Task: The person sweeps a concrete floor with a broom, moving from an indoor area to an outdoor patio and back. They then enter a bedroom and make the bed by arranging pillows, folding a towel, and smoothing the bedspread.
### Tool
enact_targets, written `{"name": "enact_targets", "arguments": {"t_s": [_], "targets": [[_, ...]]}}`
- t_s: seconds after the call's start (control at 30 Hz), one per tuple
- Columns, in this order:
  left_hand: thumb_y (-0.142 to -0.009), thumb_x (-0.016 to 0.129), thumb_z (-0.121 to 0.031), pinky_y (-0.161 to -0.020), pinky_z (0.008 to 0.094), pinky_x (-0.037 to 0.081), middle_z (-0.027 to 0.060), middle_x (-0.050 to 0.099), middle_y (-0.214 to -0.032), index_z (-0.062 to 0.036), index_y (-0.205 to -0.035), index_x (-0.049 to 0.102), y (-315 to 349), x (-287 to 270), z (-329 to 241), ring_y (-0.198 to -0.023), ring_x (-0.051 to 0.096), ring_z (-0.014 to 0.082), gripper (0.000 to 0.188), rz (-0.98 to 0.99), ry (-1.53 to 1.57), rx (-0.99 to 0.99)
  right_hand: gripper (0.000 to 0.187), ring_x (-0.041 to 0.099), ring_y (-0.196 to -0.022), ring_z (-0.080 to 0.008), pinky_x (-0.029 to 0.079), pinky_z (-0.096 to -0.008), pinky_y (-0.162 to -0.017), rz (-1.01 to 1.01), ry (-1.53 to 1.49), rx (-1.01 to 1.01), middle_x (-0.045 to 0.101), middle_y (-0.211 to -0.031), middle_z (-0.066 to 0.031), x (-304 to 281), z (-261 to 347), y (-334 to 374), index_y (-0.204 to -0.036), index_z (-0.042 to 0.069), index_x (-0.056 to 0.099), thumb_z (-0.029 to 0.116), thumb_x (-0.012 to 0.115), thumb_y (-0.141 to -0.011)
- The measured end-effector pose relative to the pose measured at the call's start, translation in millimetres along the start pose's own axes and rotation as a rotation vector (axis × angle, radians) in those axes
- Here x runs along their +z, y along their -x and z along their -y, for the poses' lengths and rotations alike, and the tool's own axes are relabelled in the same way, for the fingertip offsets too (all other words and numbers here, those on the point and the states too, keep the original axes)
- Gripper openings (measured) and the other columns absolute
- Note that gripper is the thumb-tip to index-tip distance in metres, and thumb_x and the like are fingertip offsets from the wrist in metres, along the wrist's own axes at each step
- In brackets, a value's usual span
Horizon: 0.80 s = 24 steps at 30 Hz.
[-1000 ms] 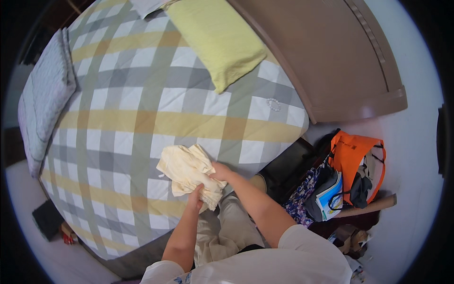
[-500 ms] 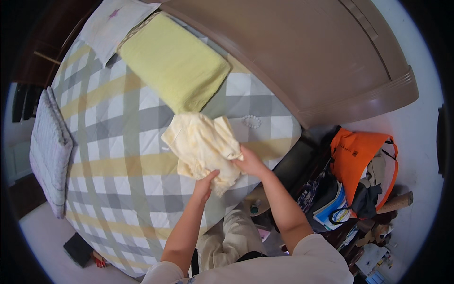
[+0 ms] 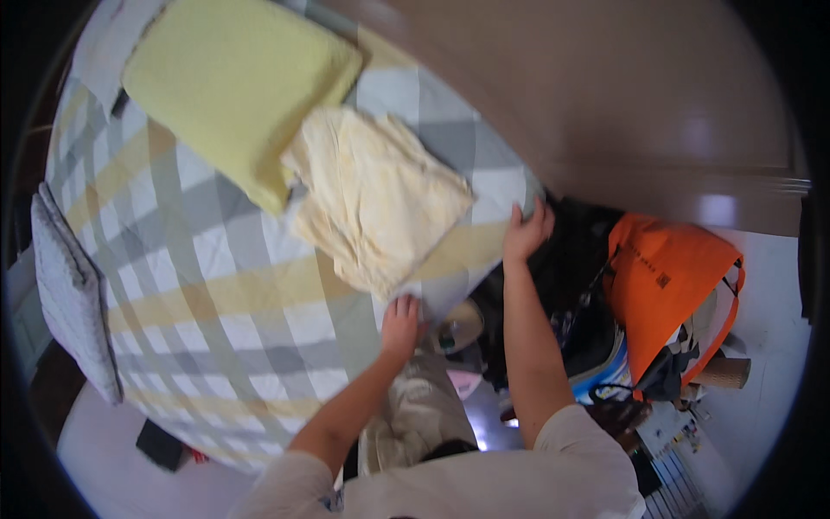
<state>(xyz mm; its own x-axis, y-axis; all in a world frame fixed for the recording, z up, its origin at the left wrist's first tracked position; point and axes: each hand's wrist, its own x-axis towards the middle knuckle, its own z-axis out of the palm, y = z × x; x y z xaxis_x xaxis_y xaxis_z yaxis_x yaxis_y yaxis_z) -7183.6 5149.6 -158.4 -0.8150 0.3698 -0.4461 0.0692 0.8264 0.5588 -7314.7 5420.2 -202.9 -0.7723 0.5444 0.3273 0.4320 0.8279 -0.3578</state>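
Observation:
A cream cloth garment [image 3: 376,190] lies loosely spread and wrinkled on the checked bed sheet [image 3: 320,324], against the lower end of a yellow pillow [image 3: 242,78]. At the bed's near edge, just below the garment, rests my left hand [image 3: 401,327], its fingers stretched out over the sheet and holding nothing I can see. Farther right, my right hand [image 3: 529,232] touches the bed's corner by the headboard, with thumb and fingers apart. The undersides of both hands are hidden.
The brown headboard [image 3: 622,95] borders the bed at upper right. Beside the bed, an orange bag [image 3: 666,277] sits among dark bags and clutter. A folded grey quilt [image 3: 73,294] lies along the left edge, and a dark box [image 3: 160,445] stands on the floor.
Both hands have let go of the garment, which now lies flatter on the bed. My right hand has moved right to the corner. The bead bracelet is no longer visible. The view has shifted.

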Motion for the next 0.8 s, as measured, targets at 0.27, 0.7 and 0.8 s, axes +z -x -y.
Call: {"name": "enact_targets", "arguments": {"t_s": [0.27,0.7,0.8], "targets": [[-0.07,0.062,-0.02,-0.07,0.0387,0.049,0.0134,0.05,-0.1,-0.0057,-0.102,0.048,-41.8,21.4,-24.9,-0.09,0.053,0.0258,0.037,0.037,-0.329,0.07,0.017,0.049,-0.086,-0.0322,0.039,-0.0415,-0.077,0.096,0.027,0.136,0.054,-0.091,-0.0078,19.4,-13.9,-14.7,-0.084,0.009,0.064,0.013,0.07,-0.068],[-0.074,0.054,-0.011,-0.065,0.0336,0.049,0.0096,0.056,-0.09,-0.009,-0.089,0.053,-50.2,19.7,-12.2,-0.081,0.058,0.0255,0.016,-0.005,-0.005,0.267,0.008,0.051,-0.084,-0.0283,0.041,-0.0373,-0.076,0.098,-0.203,0.344,0.056,-0.083,-0.0091,15.8,-24.4,-27.8,-0.08,0.006,0.063,0.008,0.065,-0.072],[-0.074,0.056,-0.013,-0.075,0.038,0.046,0.0101,0.054,-0.099,-0.009,-0.095,0.053,-48.3,20.6,-9.1,-0.091,0.054,0.0277,0.022,0.009,0.054,0.247,0.02,0.049,-0.093,-0.0302,0.038,-0.0397,-0.081,-0.057,-0.045,0.115,0.055,-0.096,-0.0106,5.4,1.2,-22.0,-0.094,0.007,0.062,0.007,0.062,-0.073]]}}
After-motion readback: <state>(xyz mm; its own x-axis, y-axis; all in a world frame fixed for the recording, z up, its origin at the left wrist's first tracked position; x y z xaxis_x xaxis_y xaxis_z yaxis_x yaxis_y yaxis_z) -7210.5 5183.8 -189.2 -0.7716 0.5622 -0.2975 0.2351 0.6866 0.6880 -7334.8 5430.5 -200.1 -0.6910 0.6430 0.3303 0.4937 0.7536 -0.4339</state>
